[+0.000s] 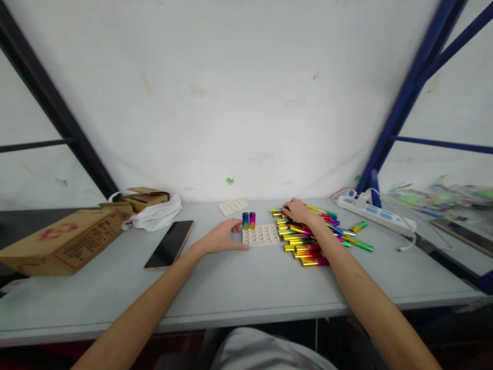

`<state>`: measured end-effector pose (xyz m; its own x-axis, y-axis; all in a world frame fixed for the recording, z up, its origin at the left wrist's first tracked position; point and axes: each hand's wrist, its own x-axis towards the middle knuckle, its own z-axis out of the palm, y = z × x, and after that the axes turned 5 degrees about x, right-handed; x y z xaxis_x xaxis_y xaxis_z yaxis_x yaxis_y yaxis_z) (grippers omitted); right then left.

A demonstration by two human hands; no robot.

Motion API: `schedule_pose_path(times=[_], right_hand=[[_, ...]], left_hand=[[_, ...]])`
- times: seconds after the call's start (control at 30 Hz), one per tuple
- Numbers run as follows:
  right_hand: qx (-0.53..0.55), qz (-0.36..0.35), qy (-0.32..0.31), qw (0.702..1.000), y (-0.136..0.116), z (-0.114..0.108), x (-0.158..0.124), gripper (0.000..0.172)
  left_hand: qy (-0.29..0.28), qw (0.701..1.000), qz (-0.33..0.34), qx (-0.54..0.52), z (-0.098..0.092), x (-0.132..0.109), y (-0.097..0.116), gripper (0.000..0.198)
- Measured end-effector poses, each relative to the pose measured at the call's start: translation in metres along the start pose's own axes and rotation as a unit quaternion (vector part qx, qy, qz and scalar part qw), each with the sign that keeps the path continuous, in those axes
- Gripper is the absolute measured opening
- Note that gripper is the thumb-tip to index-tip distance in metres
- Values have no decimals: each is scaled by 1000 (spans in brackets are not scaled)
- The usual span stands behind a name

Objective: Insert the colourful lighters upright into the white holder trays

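Note:
My left hand (223, 237) is at the left side of a white tray with rows of round holes (262, 236). Its thumb touches the near left corner and its curled fingers the far left, so the hand holds the tray between them. Two short shiny tubes stand upright at the tray's far left: a blue-and-gold tube (245, 221) and a pink-and-gold tube (252, 221). On the right, my right hand (298, 211) lies over a pile of shiny metallic tubes (302, 240). Its fingers bend down around a tube at the far left of the pile; the fingertips are partly hidden.
Behind is a second white holed tray (233, 206). To the left lie a dark phone (169, 244), a white plastic bag (159, 215) and a cardboard box (73, 237). A white power strip (375, 213) with cables lies right of the pile. Blue frame posts (400, 108) stand at right.

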<state>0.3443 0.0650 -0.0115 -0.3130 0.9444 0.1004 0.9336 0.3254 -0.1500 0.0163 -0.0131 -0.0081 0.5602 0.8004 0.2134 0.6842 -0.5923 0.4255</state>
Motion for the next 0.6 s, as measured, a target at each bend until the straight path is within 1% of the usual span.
schedule_pose_path(times=[0.17,0.33,0.43,0.6], right_hand=[[22,-9,0,1000,-7,-9,-9,40],[50,-24,26,998,-11,-15,-15,34],[56,-36,31,997,-11,-17,-15,33],[58,-18,37,997,-11,-17,-15,32]], left_hand=[[0,1000,3,2,0,0,-1,58],[-2,1000,5,6,1,1,-2,59],[-3,1000,5,6,0,1,-2,57],[-7,1000,6,9,0,1,-3,57]])
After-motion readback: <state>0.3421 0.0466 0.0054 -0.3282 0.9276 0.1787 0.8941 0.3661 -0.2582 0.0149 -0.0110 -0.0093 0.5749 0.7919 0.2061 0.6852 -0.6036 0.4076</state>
